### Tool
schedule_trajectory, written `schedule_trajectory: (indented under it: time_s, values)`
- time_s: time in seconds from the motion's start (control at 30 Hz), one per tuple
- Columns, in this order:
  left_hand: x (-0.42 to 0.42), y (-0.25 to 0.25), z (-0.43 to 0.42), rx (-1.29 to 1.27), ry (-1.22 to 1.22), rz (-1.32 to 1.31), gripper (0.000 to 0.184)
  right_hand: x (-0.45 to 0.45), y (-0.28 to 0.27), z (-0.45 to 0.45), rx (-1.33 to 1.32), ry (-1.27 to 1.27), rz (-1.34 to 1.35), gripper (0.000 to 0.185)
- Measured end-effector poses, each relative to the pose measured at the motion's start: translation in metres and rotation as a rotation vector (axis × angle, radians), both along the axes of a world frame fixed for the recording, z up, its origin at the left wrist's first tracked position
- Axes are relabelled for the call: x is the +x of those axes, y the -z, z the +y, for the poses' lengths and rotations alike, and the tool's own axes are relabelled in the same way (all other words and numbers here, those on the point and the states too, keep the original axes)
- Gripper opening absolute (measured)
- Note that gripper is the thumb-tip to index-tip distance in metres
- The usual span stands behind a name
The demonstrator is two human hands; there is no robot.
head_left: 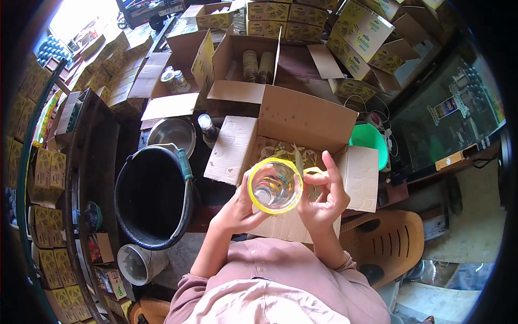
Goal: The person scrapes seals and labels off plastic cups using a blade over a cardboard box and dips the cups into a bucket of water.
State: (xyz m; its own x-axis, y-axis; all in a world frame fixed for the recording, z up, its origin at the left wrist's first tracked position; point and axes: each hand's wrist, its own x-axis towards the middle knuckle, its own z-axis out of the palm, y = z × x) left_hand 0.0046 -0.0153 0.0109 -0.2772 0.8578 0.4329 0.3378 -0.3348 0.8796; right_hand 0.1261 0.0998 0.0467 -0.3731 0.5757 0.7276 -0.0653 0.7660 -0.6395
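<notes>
Though see-thru, cup w/ bright yel. rim.

The yellow-rimmed cup partly hides the inside of the cardboard box.

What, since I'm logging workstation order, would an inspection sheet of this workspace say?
Surface: dark table, largely covered by boxes and containers.
Job's things: clear cup with a yellow rim, held above an open carton.
Clutter: black bucket, metal bowl and green basin close by.
Hands: left hand grips the cup; right hand is at its opposite side, contact unclear.
Cables: pale cables loop near the green basin.
Surroundings: stacked yellow boxes beyond; brown chair at the right.
</notes>
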Motion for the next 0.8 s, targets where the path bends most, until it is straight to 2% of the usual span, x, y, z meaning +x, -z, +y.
schedule_trajectory:
  time_s: [0.1,0.3,0.5,0.7,0.8]
  values:
    - [0.0002,0.0017,-0.0002,-0.012,0.024,-0.088,0.074,0.0008,-0.0057,0.0013,-0.247,-0.138,0.034,0.063]
    - [-0.0010,0.0028,0.0038,0.096,0.070,-0.234,0.077,0.0059,-0.0029,-0.0048,-0.217,-0.118,0.060,0.058]
    - [0.0006,0.0092,0.0061,0.084,-0.076,-0.037,0.083,0.0053,0.0019,-0.0064,-0.172,-0.085,0.050,0.059]
    - [-0.0010,0.0047,0.0035,0.004,-0.054,0.043,0.074,0.0041,0.0008,-0.0017,-0.209,-0.118,0.056,0.061]
    - [-0.0022,-0.0005,0.0033,-0.031,0.015,0.001,0.071,0.0038,-0.0001,0.0010,-0.207,-0.142,0.058,0.061]
